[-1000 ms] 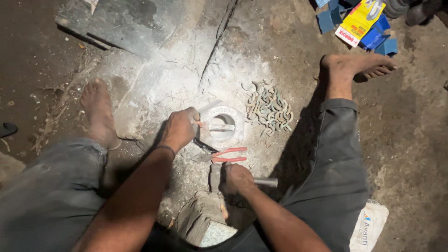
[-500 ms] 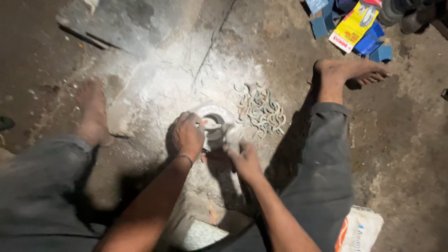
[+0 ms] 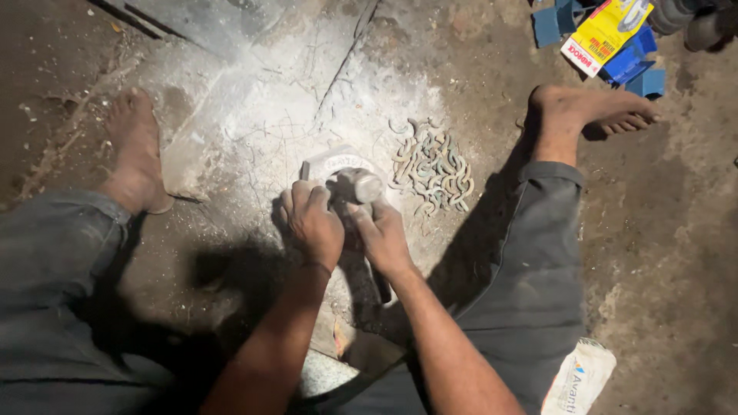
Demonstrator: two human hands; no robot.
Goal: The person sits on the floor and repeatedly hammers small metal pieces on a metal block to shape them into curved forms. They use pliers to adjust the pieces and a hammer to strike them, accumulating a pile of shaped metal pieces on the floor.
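Note:
A white ring-shaped block [image 3: 332, 163] lies on the powder-dusted ground between my bare feet. My left hand [image 3: 311, 223] rests on its near rim with the fingers curled tight; anything small inside the fist is hidden. My right hand [image 3: 382, 238] grips a hammer just below its grey metal head [image 3: 363, 185], which sits over the ring's hole. The hammer's handle [image 3: 378, 286] runs back toward me under my wrist. Both hands touch side by side.
A pile of curved metal hooks [image 3: 430, 165] lies just right of the ring. My left foot [image 3: 138, 146] and right foot [image 3: 592, 111] flank the spot. Yellow and blue boxes [image 3: 607, 34] sit at the top right, a white bag [image 3: 576, 376] at the bottom right.
My right hand came up from beside the red pliers with the hammer and brought its head onto the ring. My left hand stayed at the ring. The pliers are now out of sight.

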